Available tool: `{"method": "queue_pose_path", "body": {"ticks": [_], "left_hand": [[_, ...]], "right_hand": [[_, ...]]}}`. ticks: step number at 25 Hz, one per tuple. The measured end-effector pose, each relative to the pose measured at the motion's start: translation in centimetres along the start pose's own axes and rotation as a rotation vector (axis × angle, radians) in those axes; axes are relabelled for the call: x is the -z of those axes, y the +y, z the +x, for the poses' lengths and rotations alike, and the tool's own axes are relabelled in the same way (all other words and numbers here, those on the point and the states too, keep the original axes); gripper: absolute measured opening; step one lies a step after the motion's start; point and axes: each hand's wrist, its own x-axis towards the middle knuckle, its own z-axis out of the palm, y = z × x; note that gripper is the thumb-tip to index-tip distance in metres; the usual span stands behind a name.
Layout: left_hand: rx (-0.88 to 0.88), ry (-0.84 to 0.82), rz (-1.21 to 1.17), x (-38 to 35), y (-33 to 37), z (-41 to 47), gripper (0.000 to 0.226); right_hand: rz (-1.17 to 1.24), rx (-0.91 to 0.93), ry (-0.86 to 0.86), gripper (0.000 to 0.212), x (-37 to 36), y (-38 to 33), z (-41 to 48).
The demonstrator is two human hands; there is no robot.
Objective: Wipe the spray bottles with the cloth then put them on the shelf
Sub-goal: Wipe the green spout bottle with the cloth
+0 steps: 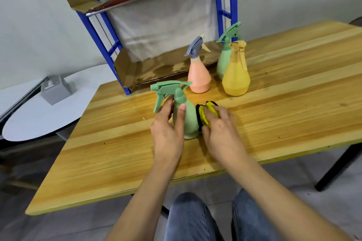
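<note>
A green spray bottle [189, 121] stands upright on the wooden table [284, 107], its trigger head pointing left. My left hand [168, 125] grips its neck and left side. My right hand [219, 127] presses a yellow cloth with a black edge [204, 113] against the bottle's right side. Behind them stand a pink bottle with a grey head [198, 76], a yellow bottle [236, 76] and a second green bottle [225, 55], partly hidden by the yellow one. The blue shelf [98, 33], lined with stained cardboard, stands at the table's back.
A round white table [39, 119] with a small grey box [55, 89] sits to the left, lower than the wooden table. A black table leg [337, 168] shows at the right. My knees in jeans [188, 219] are under the front edge.
</note>
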Motion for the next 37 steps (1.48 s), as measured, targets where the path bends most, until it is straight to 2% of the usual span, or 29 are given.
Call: {"method": "queue_pose_path", "body": {"ticks": [3, 7, 10, 13, 15, 17, 20, 22, 24, 26, 30, 35, 37], "left_hand": [[-0.028, 0.072, 0.000, -1.6, -0.3, -1.2, 0.048], [0.126, 0.184, -0.173, -3.5, -0.2, -1.2, 0.045], [0.167, 0.246, -0.121, -4.4, 1.2, -1.2, 0.054], [0.181, 0.131, -0.020, -3.6, 1.2, -1.6, 0.061], [0.136, -0.001, -0.049, -1.7, 0.2, -1.2, 0.052], [0.059, -0.164, -0.136, 0.8, -0.6, 0.0, 0.039], [0.028, -0.436, -0.169, 2.6, -1.5, 1.6, 0.047], [-0.048, -0.455, -0.094, 2.2, -2.3, 1.5, 0.048], [-0.044, -0.431, -0.120, 1.5, -2.5, 0.9, 0.047], [-0.013, -0.382, -0.183, 1.1, -2.1, 0.4, 0.043], [0.028, -0.312, -0.203, 1.0, -1.9, 0.2, 0.043], [-0.040, -0.285, -0.135, 0.9, -1.8, 0.3, 0.042], [-0.034, -0.288, -0.112, 1.1, -1.8, 0.3, 0.042]], "right_hand": [[0.047, 0.051, -0.007, 0.055, -0.2, 1.4, -0.7], [0.232, 0.000, 0.049, 0.058, 0.1, 1.6, -1.1], [0.290, -0.032, 0.073, 0.054, 0.4, 1.7, -1.4], [0.336, -0.028, 0.067, 0.052, 0.5, 1.9, -1.4], [0.366, -0.021, 0.073, 0.050, 0.3, 2.2, -1.2], [0.406, -0.029, 0.105, 0.046, 0.4, 2.4, -1.0], [0.449, -0.037, 0.221, 0.042, 1.1, 1.3, -0.9], [0.435, 0.059, 0.257, 0.046, 1.7, -0.2, -0.4], [0.373, 0.153, 0.145, 0.054, 1.6, -1.1, -0.1], [0.292, 0.139, 0.050, 0.060, 1.0, -0.5, -0.6], [0.025, 0.045, -0.029, 0.064, 0.6, 1.1, -1.8], [0.149, 0.132, 0.027, 0.057, 1.1, -0.4, 0.6], [0.129, 0.123, -0.028, 0.058, 1.0, 0.4, 0.4]]}}
